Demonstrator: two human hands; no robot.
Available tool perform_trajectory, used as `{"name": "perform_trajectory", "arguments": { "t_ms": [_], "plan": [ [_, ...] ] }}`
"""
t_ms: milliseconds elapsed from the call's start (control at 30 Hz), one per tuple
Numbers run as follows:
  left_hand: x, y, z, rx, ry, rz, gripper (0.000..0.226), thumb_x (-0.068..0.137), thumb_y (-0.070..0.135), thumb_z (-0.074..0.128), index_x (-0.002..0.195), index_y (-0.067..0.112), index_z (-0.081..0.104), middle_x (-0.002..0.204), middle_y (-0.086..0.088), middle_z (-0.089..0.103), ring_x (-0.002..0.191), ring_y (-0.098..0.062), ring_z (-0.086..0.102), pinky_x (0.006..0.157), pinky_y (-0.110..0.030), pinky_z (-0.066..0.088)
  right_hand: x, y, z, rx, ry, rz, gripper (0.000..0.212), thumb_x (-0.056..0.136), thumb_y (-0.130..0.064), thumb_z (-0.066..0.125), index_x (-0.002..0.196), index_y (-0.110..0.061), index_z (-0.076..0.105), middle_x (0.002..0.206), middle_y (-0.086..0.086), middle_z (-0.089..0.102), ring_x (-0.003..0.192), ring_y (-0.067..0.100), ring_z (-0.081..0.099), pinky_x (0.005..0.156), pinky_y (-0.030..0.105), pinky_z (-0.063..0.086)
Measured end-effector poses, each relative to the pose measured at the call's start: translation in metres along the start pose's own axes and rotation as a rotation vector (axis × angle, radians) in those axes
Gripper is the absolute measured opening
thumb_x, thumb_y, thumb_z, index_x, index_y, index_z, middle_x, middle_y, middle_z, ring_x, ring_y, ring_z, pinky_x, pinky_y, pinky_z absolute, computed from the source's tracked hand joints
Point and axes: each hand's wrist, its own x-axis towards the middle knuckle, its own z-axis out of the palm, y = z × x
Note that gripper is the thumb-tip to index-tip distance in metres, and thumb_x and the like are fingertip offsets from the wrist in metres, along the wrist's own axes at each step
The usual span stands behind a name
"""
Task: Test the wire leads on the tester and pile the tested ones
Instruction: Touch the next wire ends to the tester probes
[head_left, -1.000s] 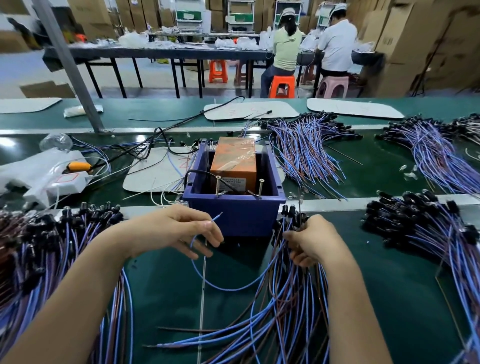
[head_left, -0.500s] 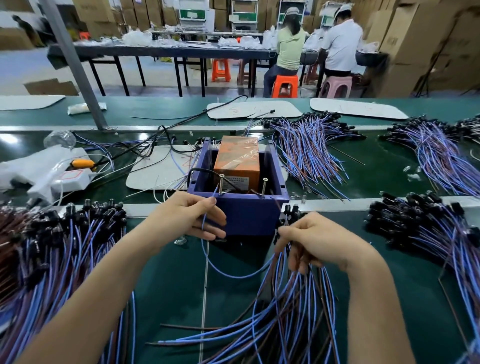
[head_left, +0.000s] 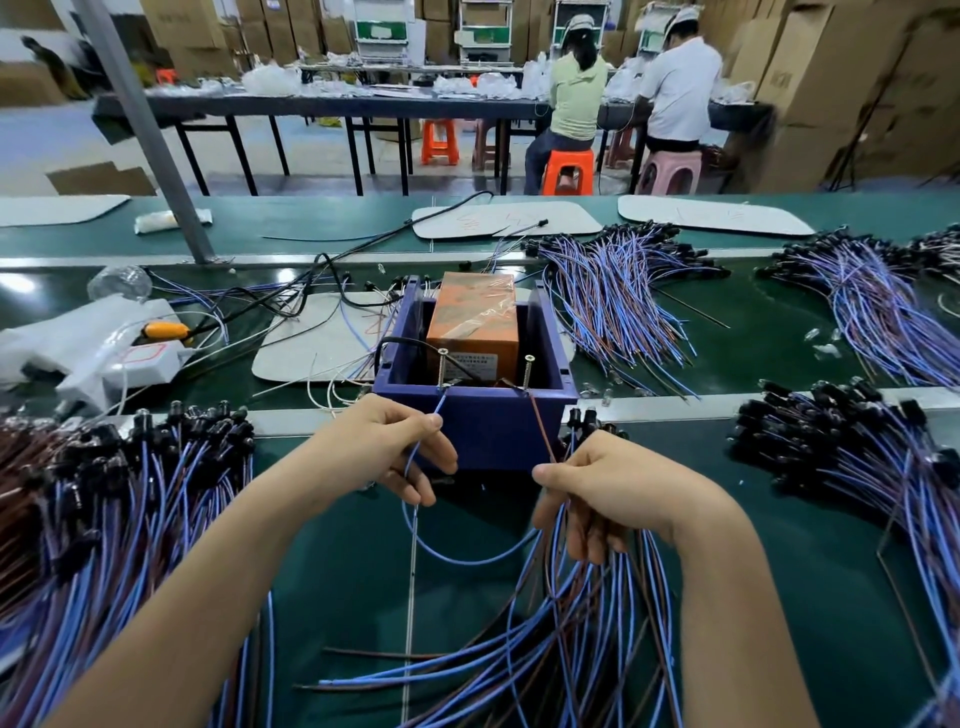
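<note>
Since the tester (head_left: 493, 431) seems to check a lead across its two screws, the left hand (head_left: 384, 447) pinches the blue wire (head_left: 439, 410) with its tip at the left screw (head_left: 442, 369), and the right hand (head_left: 608, 488) pinches the brown wire (head_left: 540, 426) up to the right screw (head_left: 528, 371). That hand also curls round the bundle (head_left: 571, 649) by the belt's (head_left: 337, 571) near edge, keeping the next leads ready. A pile (head_left: 130, 493), likely the tested ones, lies at the left edge.
</note>
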Motion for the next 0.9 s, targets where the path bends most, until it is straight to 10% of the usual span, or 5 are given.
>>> {"name": "perform_trajectory", "arguments": {
  "t_ms": [667, 800, 900],
  "plan": [
    [0.003, -0.004, 0.0, 0.0, 0.052, 0.039, 0.04, 0.101, 0.019, 0.044, 0.078, -0.002, 0.069, 0.082, -0.013, 0.074, 0.06, -0.027, 0.069, 0.05, -0.024, 0.053, 0.004, 0.0, 0.002, 0.0, -0.048, -0.028, 0.042, 0.102, -0.031, 0.042, 0.086, -0.005, 0.069, 0.055, 0.008, 0.067, 0.039, 0.013, 0.057, 0.038, 0.018, 0.043],
    [-0.002, -0.008, -0.012, 0.216, -0.401, 0.097, 0.029, 0.099, 0.014, 0.046, 0.095, 0.006, 0.074, 0.093, -0.001, 0.075, 0.076, -0.023, 0.071, 0.06, -0.025, 0.055, -0.005, 0.004, -0.002, 0.028, -0.239, -0.121, 0.026, 0.09, -0.037, 0.063, 0.098, -0.014, 0.07, 0.072, 0.013, 0.073, 0.048, 0.017, 0.065, 0.042, 0.02, 0.047],
    [-0.004, -0.007, -0.022, 0.185, -0.884, 0.188, 0.038, 0.091, 0.018, 0.049, 0.123, 0.003, 0.064, 0.131, -0.006, 0.061, 0.103, -0.02, 0.063, 0.066, -0.028, 0.055, -0.015, 0.006, -0.01, 0.123, -0.491, -0.264, 0.053, 0.072, -0.046, 0.077, 0.119, -0.025, 0.066, 0.097, 0.015, 0.074, 0.06, 0.021, 0.07, 0.047, 0.021, 0.052]
  ]
}}
